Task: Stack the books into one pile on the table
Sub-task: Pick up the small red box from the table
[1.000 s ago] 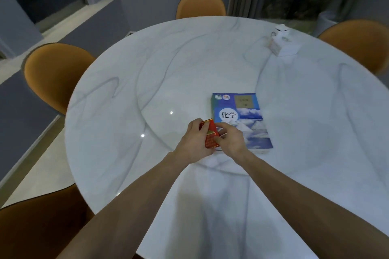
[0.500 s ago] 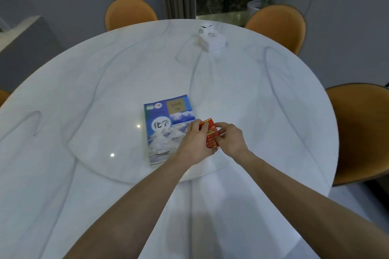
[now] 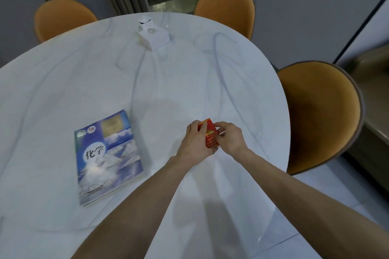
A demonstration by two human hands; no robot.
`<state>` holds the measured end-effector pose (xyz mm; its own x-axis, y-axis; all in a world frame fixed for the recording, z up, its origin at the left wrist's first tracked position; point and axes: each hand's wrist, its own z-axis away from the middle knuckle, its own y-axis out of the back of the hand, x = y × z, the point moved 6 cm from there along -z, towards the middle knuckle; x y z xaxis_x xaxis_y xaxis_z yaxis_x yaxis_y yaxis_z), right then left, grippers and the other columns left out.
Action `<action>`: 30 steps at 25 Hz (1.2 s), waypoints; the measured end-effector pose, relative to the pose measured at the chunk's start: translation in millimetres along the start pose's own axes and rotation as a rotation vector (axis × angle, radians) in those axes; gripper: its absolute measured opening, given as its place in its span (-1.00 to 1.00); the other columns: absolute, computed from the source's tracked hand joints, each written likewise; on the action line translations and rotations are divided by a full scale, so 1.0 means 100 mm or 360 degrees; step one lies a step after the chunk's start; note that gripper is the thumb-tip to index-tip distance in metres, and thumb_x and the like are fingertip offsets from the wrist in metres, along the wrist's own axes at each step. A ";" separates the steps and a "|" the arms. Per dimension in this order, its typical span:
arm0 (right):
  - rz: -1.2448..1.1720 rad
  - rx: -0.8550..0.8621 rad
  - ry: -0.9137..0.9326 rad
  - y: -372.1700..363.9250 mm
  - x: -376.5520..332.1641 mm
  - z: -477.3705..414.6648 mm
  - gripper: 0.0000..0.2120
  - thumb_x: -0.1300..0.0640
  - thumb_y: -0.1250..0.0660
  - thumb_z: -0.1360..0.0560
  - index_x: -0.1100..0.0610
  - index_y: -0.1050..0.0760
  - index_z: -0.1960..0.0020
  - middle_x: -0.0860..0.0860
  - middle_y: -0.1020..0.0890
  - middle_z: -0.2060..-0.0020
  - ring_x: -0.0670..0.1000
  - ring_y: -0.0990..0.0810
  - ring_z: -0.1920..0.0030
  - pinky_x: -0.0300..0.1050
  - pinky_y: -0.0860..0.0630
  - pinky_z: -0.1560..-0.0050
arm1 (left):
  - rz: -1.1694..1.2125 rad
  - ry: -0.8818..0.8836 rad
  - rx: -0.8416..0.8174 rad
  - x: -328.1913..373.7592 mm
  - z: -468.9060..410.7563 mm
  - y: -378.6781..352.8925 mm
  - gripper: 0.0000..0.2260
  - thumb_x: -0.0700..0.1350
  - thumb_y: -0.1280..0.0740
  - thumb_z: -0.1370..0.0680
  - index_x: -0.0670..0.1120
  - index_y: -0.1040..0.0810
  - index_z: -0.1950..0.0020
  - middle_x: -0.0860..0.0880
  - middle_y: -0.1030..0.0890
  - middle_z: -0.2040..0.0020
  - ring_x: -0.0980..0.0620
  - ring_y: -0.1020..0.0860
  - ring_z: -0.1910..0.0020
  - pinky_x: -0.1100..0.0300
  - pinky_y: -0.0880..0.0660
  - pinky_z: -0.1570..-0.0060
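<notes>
A blue textbook point(image 3: 108, 156) with white clouds and Chinese characters on its cover lies flat on the white marble table point(image 3: 189, 73), at the left of the view. To its right I hold a small red book point(image 3: 209, 134) above the table. My left hand point(image 3: 194, 143) grips its left side. My right hand point(image 3: 230, 137) pinches its right edge. The red book is tilted and well apart from the blue one. Most of its cover is hidden by my fingers.
A white tissue box point(image 3: 152, 34) stands at the far side of the round table. Orange chairs ring the table: one far left point(image 3: 62, 17), one far right point(image 3: 227, 5), one close on the right point(image 3: 317, 111). The table's edge curves down the right side.
My view has swung right, so the blue book now sits far left. Both hands have carried the red book rightward, away from the blue book they were beside.
</notes>
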<state>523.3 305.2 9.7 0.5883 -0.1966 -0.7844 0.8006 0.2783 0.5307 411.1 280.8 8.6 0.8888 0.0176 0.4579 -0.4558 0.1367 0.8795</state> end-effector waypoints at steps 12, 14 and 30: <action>-0.0105 0.0114 -0.0205 0.60 0.84 -0.58 -0.70 0.35 -0.26 -0.49 0.21 -0.55 -0.20 0.22 -0.60 -0.10 0.19 -0.61 -0.07 0.03 -0.59 -0.11 | -0.0050 -0.0090 -0.0150 0.53 -0.80 -0.78 -0.28 0.11 -0.44 -0.40 -0.11 -0.26 -0.46 -0.08 -0.32 -0.39 -0.06 -0.27 -0.42 0.13 -0.35 -0.37; -0.0102 0.0130 -0.0223 0.65 0.91 -0.65 -0.72 0.34 -0.26 -0.50 0.23 -0.56 -0.18 0.20 -0.63 -0.08 0.17 -0.63 -0.05 -0.06 -0.58 -0.07 | -0.0095 -0.0090 -0.0147 0.56 -0.88 -0.86 -0.28 0.14 -0.42 -0.40 -0.10 -0.26 -0.46 -0.08 -0.33 -0.38 -0.05 -0.29 -0.41 0.13 -0.34 -0.36; -0.0109 0.0128 -0.0274 0.63 1.20 -0.86 -0.74 0.39 -0.24 -0.46 0.25 -0.60 -0.08 0.20 -0.69 0.02 0.18 -0.64 0.00 -0.04 -0.58 -0.06 | -0.0193 -0.0047 -0.0137 0.58 -1.06 -1.19 -0.27 0.13 -0.42 -0.40 -0.15 -0.26 -0.45 -0.14 -0.35 -0.36 -0.09 -0.31 -0.37 0.13 -0.33 -0.36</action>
<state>634.4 380.1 -78.1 0.5376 -0.3722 -0.7566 0.8418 0.1841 0.5075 522.0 370.7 -82.9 0.9347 -0.0333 0.3538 -0.3384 0.2204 0.9148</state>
